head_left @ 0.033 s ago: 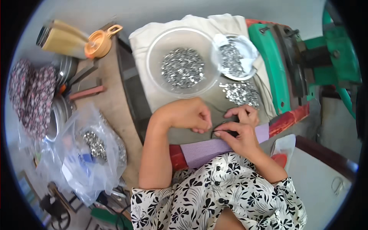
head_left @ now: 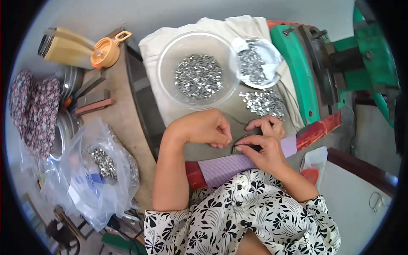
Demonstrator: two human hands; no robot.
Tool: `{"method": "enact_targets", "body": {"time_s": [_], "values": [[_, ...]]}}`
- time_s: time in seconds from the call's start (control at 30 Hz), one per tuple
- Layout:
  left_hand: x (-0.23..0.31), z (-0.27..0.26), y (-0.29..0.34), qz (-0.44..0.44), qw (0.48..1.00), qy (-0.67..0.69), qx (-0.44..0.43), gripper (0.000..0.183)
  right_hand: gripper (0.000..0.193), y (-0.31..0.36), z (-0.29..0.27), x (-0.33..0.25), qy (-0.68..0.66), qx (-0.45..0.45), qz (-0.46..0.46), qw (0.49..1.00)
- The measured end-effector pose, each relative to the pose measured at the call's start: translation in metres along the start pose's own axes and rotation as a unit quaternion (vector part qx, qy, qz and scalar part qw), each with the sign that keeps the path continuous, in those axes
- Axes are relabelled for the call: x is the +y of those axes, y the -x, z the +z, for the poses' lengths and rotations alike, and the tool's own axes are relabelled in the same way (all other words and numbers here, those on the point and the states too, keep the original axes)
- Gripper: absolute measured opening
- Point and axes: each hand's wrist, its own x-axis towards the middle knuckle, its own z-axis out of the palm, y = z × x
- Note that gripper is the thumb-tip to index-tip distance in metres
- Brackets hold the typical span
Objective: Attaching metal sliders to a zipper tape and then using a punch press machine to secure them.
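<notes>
My left hand (head_left: 211, 128) is bent at the wrist over the cloth, just below the big clear bowl (head_left: 163, 91). Its fingers are curled together, and whatever they may pinch is too small to make out. Close to it, on the right, my right hand (head_left: 268, 146) holds a small dark metal piece (head_left: 234, 148) between thumb and forefinger, while the other fingers are partly curled. Above this hand lies a loose pile of small shiny metal pieces (head_left: 264, 103) on the cloth. More such pieces (head_left: 199, 76) fill the bottom of the bowl.
A white bowl (head_left: 276, 78) with metal pieces and white wrapping stands beside the clear bowl. At the right is a green machine (head_left: 297, 72). A purple knitted strip (head_left: 225, 166) covers the red front edge. On the left are a plastic bag (head_left: 121, 195), an orange lid (head_left: 107, 53) and a yellow bottle (head_left: 66, 47).
The whole view has shifted slightly, so most things sit a little further left in the picture. Both hands keep nearly the same pose.
</notes>
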Motion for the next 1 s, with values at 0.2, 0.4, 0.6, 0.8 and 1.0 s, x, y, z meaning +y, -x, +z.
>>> {"method": "enact_targets", "body": {"time_s": [0.2,0.4,0.6,0.8,1.0], "values": [[0.005,0.009,0.002,-0.017,0.997,-0.053,0.046,0.013,0.016,-0.002,-0.005,0.002,-0.005,-0.005,-0.003,1.0],[-0.006,0.049,0.01,0.039,0.974,-0.115,0.192,0.011,0.017,0.001,0.0,0.004,0.003,0.015,-0.007,1.0],[-0.024,0.119,0.016,0.131,0.869,-0.113,0.463,0.026,0.017,0.001,0.004,0.003,-0.007,0.035,-0.008,0.999],[-0.036,0.13,0.007,0.14,0.844,-0.13,0.502,0.031,0.017,0.007,0.004,0.004,-0.007,0.042,0.012,0.999],[-0.038,0.129,0.005,0.152,0.838,-0.143,0.505,0.03,0.016,0.005,-0.001,0.005,-0.016,0.034,0.015,0.999]]}}
